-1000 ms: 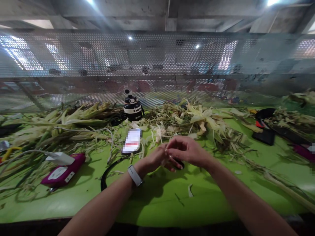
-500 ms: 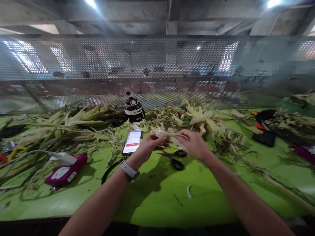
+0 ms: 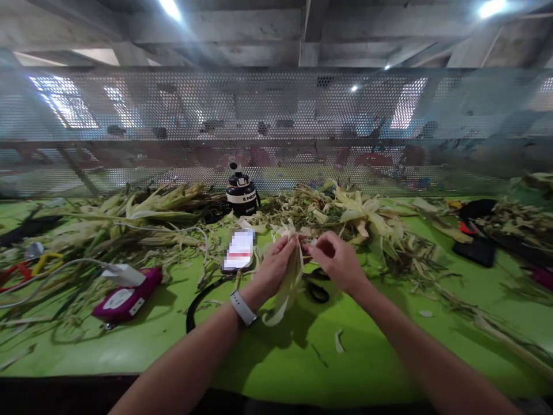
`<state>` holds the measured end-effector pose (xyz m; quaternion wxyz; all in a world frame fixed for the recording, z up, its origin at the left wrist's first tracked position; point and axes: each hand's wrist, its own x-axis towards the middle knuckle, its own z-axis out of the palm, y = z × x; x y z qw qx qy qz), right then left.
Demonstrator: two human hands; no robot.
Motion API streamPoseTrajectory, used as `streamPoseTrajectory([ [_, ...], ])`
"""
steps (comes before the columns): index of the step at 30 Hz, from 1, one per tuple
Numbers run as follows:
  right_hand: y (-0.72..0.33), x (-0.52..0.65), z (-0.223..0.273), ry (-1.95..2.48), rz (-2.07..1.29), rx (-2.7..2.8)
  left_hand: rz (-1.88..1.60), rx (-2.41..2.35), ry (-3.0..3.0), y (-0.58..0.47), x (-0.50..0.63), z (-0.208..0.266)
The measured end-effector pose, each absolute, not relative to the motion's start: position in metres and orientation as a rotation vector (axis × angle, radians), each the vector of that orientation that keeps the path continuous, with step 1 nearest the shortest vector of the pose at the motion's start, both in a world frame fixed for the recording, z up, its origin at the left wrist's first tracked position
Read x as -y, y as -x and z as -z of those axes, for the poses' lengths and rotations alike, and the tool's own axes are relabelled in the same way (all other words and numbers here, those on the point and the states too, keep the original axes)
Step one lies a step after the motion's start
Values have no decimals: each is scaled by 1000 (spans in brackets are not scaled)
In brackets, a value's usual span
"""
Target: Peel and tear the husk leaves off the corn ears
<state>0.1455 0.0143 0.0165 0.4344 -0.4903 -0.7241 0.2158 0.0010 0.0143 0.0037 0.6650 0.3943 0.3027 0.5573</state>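
Note:
My left hand (image 3: pixel 275 262) is closed on a pale corn husk (image 3: pixel 290 285), whose strips hang below the fingers above the green table (image 3: pixel 311 369). Close beside it, my right hand (image 3: pixel 339 260) has thumb and forefinger pinched together near the top of the husk. What lies between those fingertips is too small to make out. Black-handled scissors (image 3: pixel 317 292) lie on the table beneath my hands, their blades hidden by the husk. Left of my hands is a phone (image 3: pixel 239 251) with a lit screen.
A dark bottle (image 3: pixel 242 196) stands behind the phone. Husk heaps lie at the back left (image 3: pixel 159 204) and centre (image 3: pixel 367 216). A purple power bank (image 3: pixel 127 297) with a white plug sits at left. A perforated screen (image 3: pixel 276 115) rises behind the table.
The husk held level between both hands now hangs down from my left hand, its strips spread. My right hand has come slightly away from it. The view has shifted a little left.

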Motion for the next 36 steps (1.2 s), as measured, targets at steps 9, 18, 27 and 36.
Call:
streamPoseTrajectory([
  [9, -151, -25, -10, 1105, -588, 1791, -1077, -688, -866, -7, -5, -5],
  [18, -153, -27, -10, 1108, -567, 1837, -1032, -673, -855, -3, -10, 3],
  [27, -150, -24, -10, 1056, -328, 1905, -1082, -714, -827, -3, -9, 0],
  [36, -150, -24, -9, 1082, -354, 1897, -1042, -697, -707, -4, -9, -5],
])
